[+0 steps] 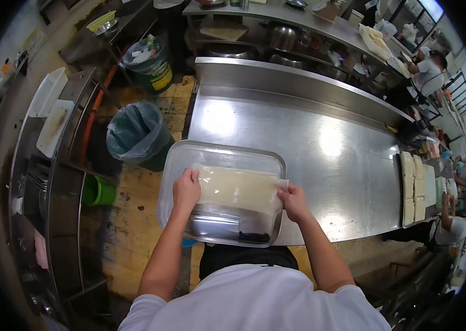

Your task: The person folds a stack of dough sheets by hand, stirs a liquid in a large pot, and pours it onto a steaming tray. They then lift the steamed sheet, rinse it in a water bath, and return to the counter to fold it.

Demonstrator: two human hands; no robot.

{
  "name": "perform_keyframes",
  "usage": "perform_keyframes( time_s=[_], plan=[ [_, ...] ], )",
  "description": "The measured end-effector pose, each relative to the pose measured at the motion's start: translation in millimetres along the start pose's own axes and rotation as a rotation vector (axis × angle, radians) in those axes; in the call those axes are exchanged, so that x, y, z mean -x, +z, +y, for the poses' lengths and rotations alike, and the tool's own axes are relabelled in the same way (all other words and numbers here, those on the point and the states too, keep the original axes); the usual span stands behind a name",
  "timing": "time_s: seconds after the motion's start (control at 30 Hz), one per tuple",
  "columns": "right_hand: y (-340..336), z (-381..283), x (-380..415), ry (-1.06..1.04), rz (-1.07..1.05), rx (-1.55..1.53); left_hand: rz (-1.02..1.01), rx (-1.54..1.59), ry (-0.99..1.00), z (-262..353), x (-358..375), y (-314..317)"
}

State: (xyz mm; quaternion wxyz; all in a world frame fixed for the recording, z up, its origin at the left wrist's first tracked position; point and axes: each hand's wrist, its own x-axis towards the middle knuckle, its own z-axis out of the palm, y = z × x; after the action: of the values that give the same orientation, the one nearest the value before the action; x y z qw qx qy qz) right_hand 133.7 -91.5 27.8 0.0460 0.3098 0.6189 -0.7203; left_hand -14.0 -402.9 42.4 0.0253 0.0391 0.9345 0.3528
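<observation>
A pale, flat slab in clear plastic wrap (238, 188) is stretched between my two hands over a metal tray (172, 160). My left hand (187, 190) pinches its left edge, with fingers closed. At the right edge, my right hand (293, 202) grips the plastic between thumb and fingers. Beneath the slab, in the front right part of the tray, lies a broad metal blade with a black handle (254, 237); part of the blade is hidden.
The tray rests on a steel table (310, 165) with a raised back edge. Left stand a lined bin (136, 132), another bin (150, 69) and a green bucket (99, 190). Pale blocks (413, 187) sit at the table's right end. Several people (430, 74) are at the right.
</observation>
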Motion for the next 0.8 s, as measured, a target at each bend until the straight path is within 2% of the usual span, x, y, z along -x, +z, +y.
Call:
perform_keyframes(
  time_s=[0.27, 0.43, 0.8],
  plan=[
    [10.7, -3.9, -31.8, -0.007, 0.012, 0.055, -0.056, -0.027, -0.012, -14.4, -32.4, 1.9],
    [22.7, -20.8, -24.2, 0.021, 0.001, 0.092, -0.075, -0.034, -0.034, -20.2, -38.1, 0.7],
    [23.2, -13.8, -23.3, 0.04, 0.012, 0.12, -0.109, -0.035, -0.036, -29.2, -39.8, 4.9]
  ],
)
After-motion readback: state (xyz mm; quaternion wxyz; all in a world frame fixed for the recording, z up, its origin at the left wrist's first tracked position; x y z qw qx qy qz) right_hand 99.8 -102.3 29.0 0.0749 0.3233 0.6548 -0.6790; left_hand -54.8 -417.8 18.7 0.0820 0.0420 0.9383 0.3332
